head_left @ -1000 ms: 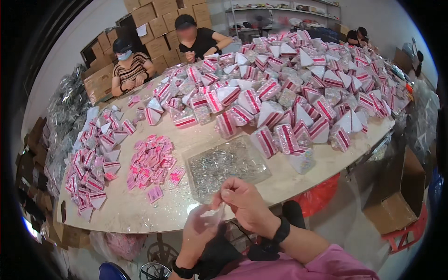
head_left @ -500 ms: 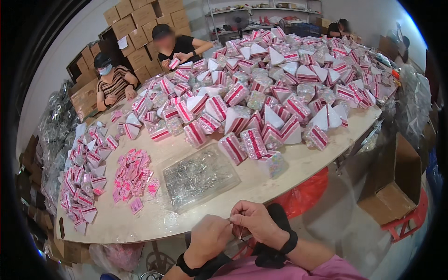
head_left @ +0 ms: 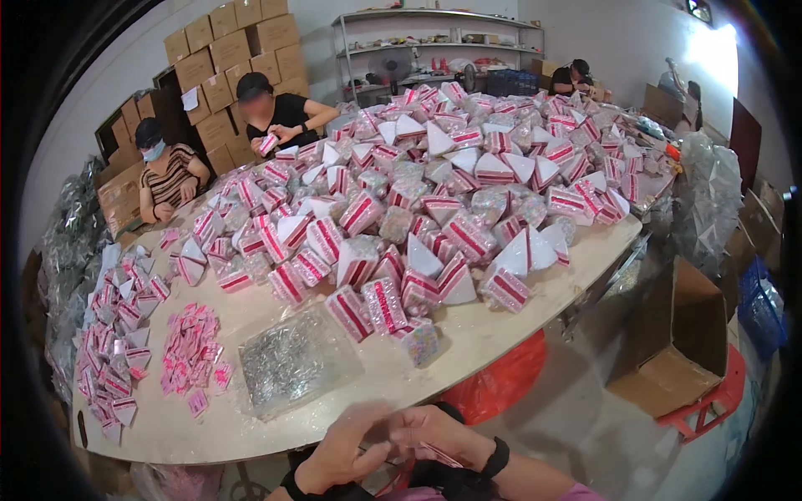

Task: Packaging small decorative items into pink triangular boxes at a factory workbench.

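Both hands are close together in front of the table's near edge. My left hand [head_left: 341, 449] is slightly smeared by motion, its thumb apart from its curved fingers, and I see nothing held in it. Just beside it, my right hand [head_left: 444, 432] is closed, with a thin pinkish strip [head_left: 443, 454] showing under its fingers; the strip's exact kind is too small to tell. Nearest to my hands on the table is a shallow clear tray [head_left: 344, 367] with many small silvery pieces [head_left: 292, 359]. Left of the tray lies a loose pile of small pink packets [head_left: 190, 346].
A big heap of wrapped pink-and-white wedge-shaped packages [head_left: 468, 238] covers much of the table [head_left: 493, 346]; a smaller heap [head_left: 113, 359] lies left. Two people sit at the far left, another at the back. An open cardboard box [head_left: 668, 380] rests on a red stool [head_left: 718, 401] to the right.
My hands have come a little apart from their touching pinch, the left one moving most. The whole view has shifted, so the table's things appear further left and lower.
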Available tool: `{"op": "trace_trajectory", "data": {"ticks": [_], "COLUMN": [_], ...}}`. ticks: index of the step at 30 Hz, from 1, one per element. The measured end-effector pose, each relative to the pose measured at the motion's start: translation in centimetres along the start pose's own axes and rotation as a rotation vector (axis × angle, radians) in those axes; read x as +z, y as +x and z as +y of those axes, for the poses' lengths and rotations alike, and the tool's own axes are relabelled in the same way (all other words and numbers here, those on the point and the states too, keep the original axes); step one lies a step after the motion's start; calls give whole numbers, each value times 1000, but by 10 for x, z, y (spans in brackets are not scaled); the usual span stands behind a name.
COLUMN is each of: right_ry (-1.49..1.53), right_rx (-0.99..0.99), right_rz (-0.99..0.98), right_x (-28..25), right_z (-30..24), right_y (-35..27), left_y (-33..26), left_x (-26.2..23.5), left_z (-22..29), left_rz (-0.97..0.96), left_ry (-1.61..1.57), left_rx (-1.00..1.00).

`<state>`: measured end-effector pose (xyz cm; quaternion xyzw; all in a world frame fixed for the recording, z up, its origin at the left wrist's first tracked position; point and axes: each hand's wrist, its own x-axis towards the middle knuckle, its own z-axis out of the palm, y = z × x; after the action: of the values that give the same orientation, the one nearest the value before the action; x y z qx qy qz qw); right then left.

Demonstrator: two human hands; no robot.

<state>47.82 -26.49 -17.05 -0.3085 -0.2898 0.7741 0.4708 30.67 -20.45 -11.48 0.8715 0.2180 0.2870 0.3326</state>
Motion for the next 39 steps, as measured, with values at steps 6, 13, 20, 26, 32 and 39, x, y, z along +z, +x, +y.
{"op": "trace_trajectory", "data": {"ticks": [6,13,20,26,32,39], "right_ry": [-23,-101,-433,-933,-1608,-1610], "right_rx": [176,192,15,-314,-647,-774], "right_rz": [-56,-1,158,380,330,455], "right_x": [-16,-33,-14,15,21,2], "right_z": [-16,-11,-9,-1,12,15], "right_y": [-16,-21,-32,-37,-34,-47], "left_y": [9,-3,-6,-8,-23,10], "left_x": [5,32,57,39,30,18], "left_z": [-8,-12,-21,-17,-23,-1], "left_rz": [-245,-137,-66,-182,-184,0], "left_ry": [-89,-36,-11,-696,-843,72], "left_rx": [16,18,-39,-708,-713,-180]}}
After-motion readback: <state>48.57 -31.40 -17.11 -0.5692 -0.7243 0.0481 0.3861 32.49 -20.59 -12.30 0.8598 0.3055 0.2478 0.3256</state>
